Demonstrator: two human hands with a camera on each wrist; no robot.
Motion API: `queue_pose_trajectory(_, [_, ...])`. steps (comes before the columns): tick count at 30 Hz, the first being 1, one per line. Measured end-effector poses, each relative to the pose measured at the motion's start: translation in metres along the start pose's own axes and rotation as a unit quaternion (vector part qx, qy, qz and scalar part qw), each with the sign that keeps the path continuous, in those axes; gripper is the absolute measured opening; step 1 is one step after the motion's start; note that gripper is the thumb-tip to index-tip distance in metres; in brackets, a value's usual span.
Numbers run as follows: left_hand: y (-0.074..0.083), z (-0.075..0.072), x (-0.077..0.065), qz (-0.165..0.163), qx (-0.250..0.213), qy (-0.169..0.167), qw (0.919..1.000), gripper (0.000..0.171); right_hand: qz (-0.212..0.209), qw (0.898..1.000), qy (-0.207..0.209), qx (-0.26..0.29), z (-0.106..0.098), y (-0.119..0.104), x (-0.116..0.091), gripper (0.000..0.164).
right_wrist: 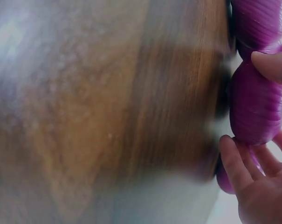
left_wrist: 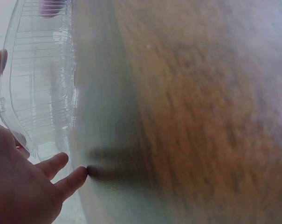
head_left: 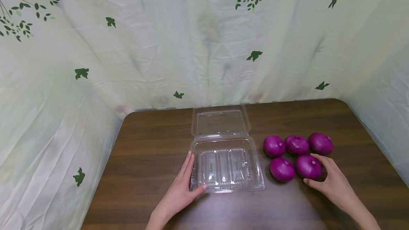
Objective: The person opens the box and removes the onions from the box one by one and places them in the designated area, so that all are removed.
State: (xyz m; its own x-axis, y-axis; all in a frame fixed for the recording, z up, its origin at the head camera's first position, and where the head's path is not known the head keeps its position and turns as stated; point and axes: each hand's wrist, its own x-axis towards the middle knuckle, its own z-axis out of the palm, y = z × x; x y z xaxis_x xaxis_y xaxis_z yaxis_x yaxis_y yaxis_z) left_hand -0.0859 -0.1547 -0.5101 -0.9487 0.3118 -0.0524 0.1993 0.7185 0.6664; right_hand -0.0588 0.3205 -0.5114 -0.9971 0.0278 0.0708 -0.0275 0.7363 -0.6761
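A transparent plastic clamshell box (head_left: 257,168) lies on the table with its lid (head_left: 220,121) folded back flat behind it. My left hand (head_left: 179,192) rests at the box's front left corner, its straight fingers along the left side and the thumb at the front rim. To the right, my right hand (head_left: 333,184) holds the front right purple onion (head_left: 308,167) between thumb and fingers, still among the others. In the right wrist view, the thumb is on one side of that onion (right_wrist: 255,105) and the fingers are on the other.
Several more purple onions stand close by: one front left (head_left: 282,169), and a back row of a left (head_left: 274,146), a middle (head_left: 296,144) and a right one (head_left: 321,143). They sit on a brown wooden table (head_left: 153,144). A leaf-patterned cloth (head_left: 179,52) hangs behind it.
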Motion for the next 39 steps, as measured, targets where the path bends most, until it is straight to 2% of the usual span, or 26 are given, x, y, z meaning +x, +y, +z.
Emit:
queue_pose_trajectory(8, [-0.001,0.000,-0.001,0.002,-0.002,0.004,1.0000,0.107,0.033,0.999,-0.028,0.005,0.000,-0.002,-0.001,0.091])
queue_pose_trajectory(17, [0.000,0.001,-0.002,0.018,-0.002,0.019,0.9997,0.107,0.031,0.997,-0.045,0.053,-0.003,-0.001,0.000,0.086])
queue_pose_trajectory(22, [-0.001,0.001,-0.001,0.020,-0.005,0.019,0.9996,0.107,0.035,0.997,-0.053,0.047,-0.006,-0.003,-0.002,0.086])
queue_pose_trajectory(30, [-0.001,0.000,-0.001,0.007,-0.011,0.007,0.9999,0.107,0.036,0.997,-0.049,0.039,-0.006,-0.004,-0.005,0.086])
queue_pose_trajectory(34, [-0.001,0.000,0.000,0.014,-0.015,0.010,0.9997,0.107,0.035,0.998,-0.038,0.025,-0.008,-0.006,-0.008,0.088])
queue_pose_trajectory(36, [-0.001,0.001,0.000,0.016,-0.017,0.012,0.9997,0.107,0.028,0.999,-0.027,0.020,-0.010,-0.010,-0.009,0.088])
queue_pose_trajectory(39, [-0.002,0.000,-0.001,0.016,-0.030,0.011,0.9994,0.105,-0.007,1.000,0.003,0.018,-0.012,-0.021,-0.009,0.085])
